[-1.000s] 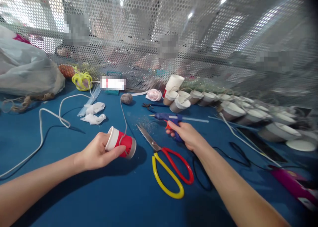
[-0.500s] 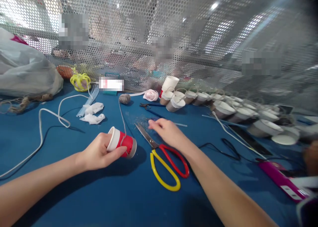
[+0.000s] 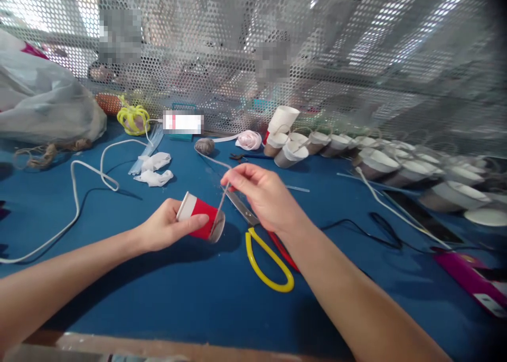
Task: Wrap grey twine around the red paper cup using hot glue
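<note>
My left hand [image 3: 168, 225] grips a red and white paper cup [image 3: 200, 214] lying on its side in the air, rim toward the left. Grey yarn is wound round the cup's base end. From there the grey yarn [image 3: 222, 201] runs taut up to my right hand [image 3: 257, 190], which pinches it between thumb and fingers. Beyond the hand the strand leads back to a small yarn ball [image 3: 205, 145]. Scissors [image 3: 249, 217] with one yellow and one red handle lie under my right hand, which hides part of the blades and the red handle.
Several white-rimmed cups [image 3: 374, 164] with grey lower parts stand at the right. At the back are pliers [image 3: 253, 155], a pink ribbon roll [image 3: 249, 140] and a yellow crown-shaped object [image 3: 133, 120]. White cable [image 3: 75, 193] curves across the left. A perforated metal screen [image 3: 222, 50] rises behind.
My right hand has come to the yarn near the cup and now pinches it, drawing it taut. The yarn has shifted from the cup's middle toward its base. The view has shifted slightly.
</note>
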A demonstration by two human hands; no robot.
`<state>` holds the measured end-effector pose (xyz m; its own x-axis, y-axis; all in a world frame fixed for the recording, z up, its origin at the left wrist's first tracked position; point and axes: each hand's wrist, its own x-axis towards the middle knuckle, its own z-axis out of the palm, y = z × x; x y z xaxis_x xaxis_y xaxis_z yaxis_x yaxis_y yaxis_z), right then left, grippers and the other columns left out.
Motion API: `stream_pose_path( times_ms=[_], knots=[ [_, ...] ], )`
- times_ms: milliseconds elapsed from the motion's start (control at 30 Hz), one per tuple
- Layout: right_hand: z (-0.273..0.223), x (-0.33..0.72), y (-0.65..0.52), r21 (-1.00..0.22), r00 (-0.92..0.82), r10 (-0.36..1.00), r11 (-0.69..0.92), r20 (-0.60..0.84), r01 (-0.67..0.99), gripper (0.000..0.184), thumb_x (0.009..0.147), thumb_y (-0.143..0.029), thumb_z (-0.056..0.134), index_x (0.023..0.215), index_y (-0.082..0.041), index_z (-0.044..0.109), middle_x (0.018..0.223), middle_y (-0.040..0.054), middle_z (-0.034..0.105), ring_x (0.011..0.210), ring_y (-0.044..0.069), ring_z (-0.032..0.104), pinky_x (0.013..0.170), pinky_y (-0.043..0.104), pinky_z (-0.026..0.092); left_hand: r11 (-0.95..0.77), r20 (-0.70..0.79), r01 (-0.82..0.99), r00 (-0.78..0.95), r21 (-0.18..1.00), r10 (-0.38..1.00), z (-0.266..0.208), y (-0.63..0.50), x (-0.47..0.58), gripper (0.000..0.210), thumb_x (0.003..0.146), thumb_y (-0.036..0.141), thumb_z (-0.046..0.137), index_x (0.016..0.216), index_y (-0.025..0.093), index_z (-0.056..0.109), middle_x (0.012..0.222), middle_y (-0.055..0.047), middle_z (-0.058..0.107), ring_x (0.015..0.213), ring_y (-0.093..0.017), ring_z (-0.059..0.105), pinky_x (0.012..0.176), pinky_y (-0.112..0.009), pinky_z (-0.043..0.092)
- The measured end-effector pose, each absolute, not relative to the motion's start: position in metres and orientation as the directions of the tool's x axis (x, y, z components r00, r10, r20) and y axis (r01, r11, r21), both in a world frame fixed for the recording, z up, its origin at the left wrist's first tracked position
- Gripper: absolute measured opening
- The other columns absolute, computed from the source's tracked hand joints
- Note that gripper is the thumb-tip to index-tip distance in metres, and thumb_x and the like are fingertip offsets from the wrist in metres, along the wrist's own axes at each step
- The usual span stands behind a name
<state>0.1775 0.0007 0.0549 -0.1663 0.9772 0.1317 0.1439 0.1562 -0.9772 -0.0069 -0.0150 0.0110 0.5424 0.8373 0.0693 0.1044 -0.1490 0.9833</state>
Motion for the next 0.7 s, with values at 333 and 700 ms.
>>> stream_pose_path(
  times_ms=[333,700],
  knots=[
    [0.059,0.189,0.003,-0.858,-0.105,0.942,0.334,0.319,0.390,0.017,0.080,-0.032,0.055,0.072,-0.016,0.056,0.070,-0.0004,0.060,0.062,0.010,0.050,0.061,0.023,0.040,0.157,-0.132,-0.008,0.501,0.988,0.855,0.011,-0.014,-0.004,0.026,0.068,0.034,0.067,0.060,0.010,0.063,0.050,0.002,0.056,0.046,-0.005,0.042,0.045,-0.017,0.034],
    [0.055,0.191,0.006,-0.778,-0.126,0.927,0.367,0.354,0.511,0.021,0.083,-0.033,0.050,0.071,-0.017,0.054,0.065,0.0007,0.059,0.060,0.012,0.051,0.058,0.026,0.039,0.210,-0.175,-0.017,0.489,0.978,0.854,0.014,-0.019,-0.004,0.024,0.067,0.033,0.068,0.057,0.011,0.063,0.049,0.003,0.058,0.045,-0.006,0.044,0.046,-0.017,0.033]
  ],
)
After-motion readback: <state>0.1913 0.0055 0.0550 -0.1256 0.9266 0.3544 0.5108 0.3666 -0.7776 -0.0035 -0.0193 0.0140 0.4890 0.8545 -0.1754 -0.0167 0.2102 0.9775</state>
